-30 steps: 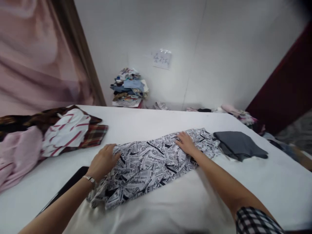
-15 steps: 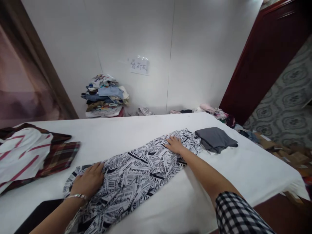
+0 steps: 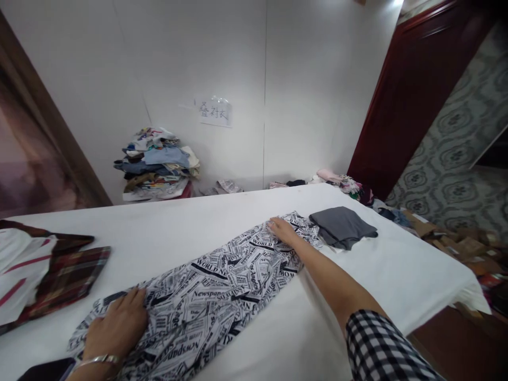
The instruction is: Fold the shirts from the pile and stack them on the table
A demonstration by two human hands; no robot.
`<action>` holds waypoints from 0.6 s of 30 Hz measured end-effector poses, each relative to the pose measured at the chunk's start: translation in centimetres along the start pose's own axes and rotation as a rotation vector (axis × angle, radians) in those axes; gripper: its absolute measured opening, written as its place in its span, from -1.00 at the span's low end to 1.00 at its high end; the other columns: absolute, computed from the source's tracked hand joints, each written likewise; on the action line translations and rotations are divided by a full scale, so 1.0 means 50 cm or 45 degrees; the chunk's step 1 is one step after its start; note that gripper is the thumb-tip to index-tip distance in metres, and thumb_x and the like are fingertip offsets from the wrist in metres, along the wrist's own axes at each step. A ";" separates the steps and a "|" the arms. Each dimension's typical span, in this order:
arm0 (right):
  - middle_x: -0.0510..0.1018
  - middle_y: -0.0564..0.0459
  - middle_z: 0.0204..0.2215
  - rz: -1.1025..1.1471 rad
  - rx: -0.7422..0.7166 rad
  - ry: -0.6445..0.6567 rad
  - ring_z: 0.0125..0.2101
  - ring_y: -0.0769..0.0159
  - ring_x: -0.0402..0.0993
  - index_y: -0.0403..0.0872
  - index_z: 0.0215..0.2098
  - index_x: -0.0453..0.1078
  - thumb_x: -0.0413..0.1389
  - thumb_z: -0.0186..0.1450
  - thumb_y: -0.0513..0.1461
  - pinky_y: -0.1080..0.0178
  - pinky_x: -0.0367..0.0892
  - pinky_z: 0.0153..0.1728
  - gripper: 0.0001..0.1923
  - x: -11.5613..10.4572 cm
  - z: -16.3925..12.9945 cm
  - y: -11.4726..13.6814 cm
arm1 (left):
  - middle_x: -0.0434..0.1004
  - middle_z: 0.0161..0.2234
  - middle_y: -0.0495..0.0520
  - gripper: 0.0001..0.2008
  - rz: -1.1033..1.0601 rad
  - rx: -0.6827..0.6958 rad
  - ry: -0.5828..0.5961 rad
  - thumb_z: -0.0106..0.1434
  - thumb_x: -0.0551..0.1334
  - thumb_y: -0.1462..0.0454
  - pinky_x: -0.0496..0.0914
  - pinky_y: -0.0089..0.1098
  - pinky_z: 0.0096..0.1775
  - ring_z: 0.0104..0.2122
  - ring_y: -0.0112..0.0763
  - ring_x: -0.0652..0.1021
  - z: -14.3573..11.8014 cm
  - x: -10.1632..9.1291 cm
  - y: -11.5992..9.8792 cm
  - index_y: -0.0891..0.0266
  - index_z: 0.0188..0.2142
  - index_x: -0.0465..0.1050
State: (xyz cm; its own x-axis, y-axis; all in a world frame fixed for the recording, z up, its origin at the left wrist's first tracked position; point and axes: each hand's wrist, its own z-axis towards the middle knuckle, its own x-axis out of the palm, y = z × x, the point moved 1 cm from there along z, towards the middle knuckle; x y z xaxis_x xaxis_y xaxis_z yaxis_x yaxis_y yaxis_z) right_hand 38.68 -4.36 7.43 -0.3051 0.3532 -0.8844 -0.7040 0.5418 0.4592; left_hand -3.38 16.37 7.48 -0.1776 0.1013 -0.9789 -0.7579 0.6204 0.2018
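1. I stand at a wide table covered with a smooth white sheet (image 3: 222,227), in a room with pale wall panels and a dark red wooden door frame (image 3: 400,100) on the right.
2. Nearest to me, my left hand (image 3: 117,328) lies flat on the near end of a long black-and-white newspaper-print cloth garment (image 3: 210,288). The fingers lie close together and press down on the fabric; they grip nothing. A thin silver bracelet (image 3: 95,360) circles that wrist.
3. Just beside the bracelet, at the bottom edge, shows the corner of a flat black object (image 3: 43,370); I cannot tell what it is.
4. The newspaper-print garment runs as a narrow strip diagonally across the sheet, from near left to far right.
5. My right arm, in a black-and-white checked sleeve (image 3: 381,349), stretches out to the strip's far end. My right hand (image 3: 282,230) rests palm down there, fingers slightly spread and flat on the cloth.
6. Just past that hand, touching the strip's end, lies a folded plain grey cloth (image 3: 341,226).
7. At the left edge sits a heap with a white red-striped cloth (image 3: 18,270) over a dark red plaid fabric (image 3: 69,270), well apart from the strip.
8. Beyond the table, against the wall, stands a tall stack of mixed coloured clothes (image 3: 156,164), and above it a small white paper sign with handwritten characters (image 3: 215,112).
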 end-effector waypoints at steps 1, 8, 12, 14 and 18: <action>0.36 0.00 0.25 -0.029 0.091 -0.077 0.24 0.21 0.24 -0.02 0.25 0.31 -0.14 0.44 -0.04 0.23 0.10 0.23 -0.49 -0.016 0.005 -0.017 | 0.24 0.31 0.26 -0.37 0.013 0.004 -0.006 0.22 -0.16 0.34 0.36 0.09 0.07 0.26 -0.03 0.32 0.001 0.006 0.003 0.29 0.22 0.34; 0.58 -0.23 -0.02 -0.168 0.560 -0.133 0.01 0.08 0.48 -0.16 -0.01 0.50 0.02 0.33 -0.20 0.25 0.30 -0.04 -0.65 -0.089 0.018 -0.129 | 0.25 0.31 0.17 -0.35 0.124 0.033 -0.022 0.20 -0.16 0.32 0.36 0.05 0.05 0.26 -0.11 0.33 0.010 0.029 0.014 0.19 0.23 0.34; 0.54 -0.29 0.02 -0.207 0.664 -0.086 0.03 0.03 0.47 -0.19 0.02 0.46 0.12 0.28 -0.16 0.22 0.33 -0.08 -0.60 -0.081 0.023 -0.146 | 0.24 0.32 0.03 -0.33 0.162 -0.017 -0.008 0.19 -0.19 0.33 0.37 -0.03 0.02 0.27 -0.19 0.32 0.017 0.043 0.020 0.06 0.23 0.33; 0.52 -0.30 0.04 -0.213 0.676 -0.073 0.04 0.02 0.46 -0.19 0.05 0.43 0.12 0.28 -0.18 0.20 0.34 -0.07 -0.59 -0.077 0.028 -0.149 | 0.25 0.31 0.01 -0.34 0.147 0.004 -0.031 0.20 -0.18 0.30 0.36 -0.03 0.02 0.26 -0.17 0.33 0.022 0.055 0.028 0.02 0.23 0.33; 0.54 -0.25 0.02 -0.198 0.628 -0.048 0.03 0.06 0.47 -0.16 0.08 0.41 0.10 0.30 -0.23 0.20 0.34 -0.06 -0.61 -0.083 0.042 -0.159 | 0.21 0.33 0.08 -0.32 0.164 0.039 -0.031 0.19 -0.18 0.26 0.34 -0.05 0.04 0.27 -0.14 0.32 0.032 0.081 0.044 0.12 0.27 0.29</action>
State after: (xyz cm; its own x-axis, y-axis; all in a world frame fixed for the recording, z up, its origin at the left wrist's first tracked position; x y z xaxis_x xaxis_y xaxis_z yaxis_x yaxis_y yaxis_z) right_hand 46.89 -8.55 7.63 -0.1908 0.2622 -0.9460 -0.3502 0.8820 0.3152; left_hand -4.76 19.37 3.90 -0.2566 0.2001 -0.9456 -0.7103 0.6244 0.3249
